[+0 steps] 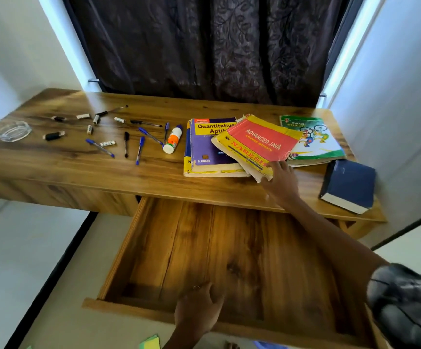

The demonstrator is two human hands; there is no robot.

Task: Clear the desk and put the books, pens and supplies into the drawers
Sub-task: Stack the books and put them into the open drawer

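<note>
Here, at the bottom centre of the frame, the left hand [199,307] rests on the front wall of the open drawer [139,248], its fingers curled over the edge and gripping it. Farther up, the right hand [281,181] reaches over the drawer to the worktop [78,167]; its fingers [277,165] touch the near corner of the yellow and red Java book [260,144], but I cannot tell if they already pinch it or only press. This book lies just beyond the fingers, toward the upper left, tilted over the purple book [209,144] and the green book [315,139]. I think the right hand is clearly the nearer one. The pens [139,149] lie well apart, in the left half.
</note>
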